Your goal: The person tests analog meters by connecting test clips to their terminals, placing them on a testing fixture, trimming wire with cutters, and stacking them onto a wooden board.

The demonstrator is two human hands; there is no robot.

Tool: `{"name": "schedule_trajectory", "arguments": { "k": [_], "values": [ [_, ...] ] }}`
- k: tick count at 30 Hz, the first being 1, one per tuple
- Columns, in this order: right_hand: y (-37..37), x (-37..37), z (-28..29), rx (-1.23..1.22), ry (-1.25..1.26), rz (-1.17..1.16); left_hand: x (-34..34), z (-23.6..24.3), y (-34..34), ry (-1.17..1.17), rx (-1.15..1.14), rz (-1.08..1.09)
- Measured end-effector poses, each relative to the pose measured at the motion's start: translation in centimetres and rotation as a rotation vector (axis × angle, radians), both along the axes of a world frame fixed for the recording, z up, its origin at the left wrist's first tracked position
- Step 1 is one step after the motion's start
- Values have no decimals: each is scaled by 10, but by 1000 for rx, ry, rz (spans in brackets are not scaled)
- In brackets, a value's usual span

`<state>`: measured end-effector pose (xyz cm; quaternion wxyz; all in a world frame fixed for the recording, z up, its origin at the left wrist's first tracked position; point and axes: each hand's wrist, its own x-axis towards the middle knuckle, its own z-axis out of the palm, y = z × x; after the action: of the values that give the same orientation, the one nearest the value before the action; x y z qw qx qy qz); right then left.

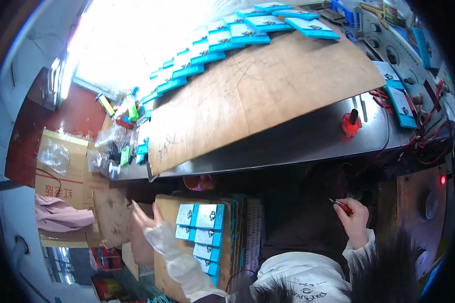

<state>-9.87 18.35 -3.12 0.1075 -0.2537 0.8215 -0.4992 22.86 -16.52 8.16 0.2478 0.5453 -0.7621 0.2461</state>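
Note:
My left hand (147, 218), fingers stretched apart and holding nothing, is raised by the left edge of an upper-lap-height wooden board (174, 267). On that board lie several blue-edged plates (207, 236) with pale faces and a small metal part on each, overlapping in two columns. Over on the right, my right hand (356, 222) is closed round a red pen-like probe (343, 206), its thin tip pointing up and left, away from any plate. A large wooden board (273, 81) on the bench carries more such plates (205, 50) along its far edge.
The metal bench (288, 146) has a red pot (351, 126) with a dark upright piece in it. At right stands an instrument panel with knobs (392, 53), red wires and two plates (402, 107). Cardboard (65, 171) and a pink cloth (63, 213) lie left.

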Motion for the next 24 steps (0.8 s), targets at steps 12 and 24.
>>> {"name": "schedule_trajectory", "arguments": {
  "k": [12, 24],
  "values": [
    [-4, 12, 15, 4, 233, -18, -250, 131, -183, -648, -26, -541],
    [48, 8, -21, 160, 145, -166, -230, 114, -151, -433, 77, -661]
  ]
}}
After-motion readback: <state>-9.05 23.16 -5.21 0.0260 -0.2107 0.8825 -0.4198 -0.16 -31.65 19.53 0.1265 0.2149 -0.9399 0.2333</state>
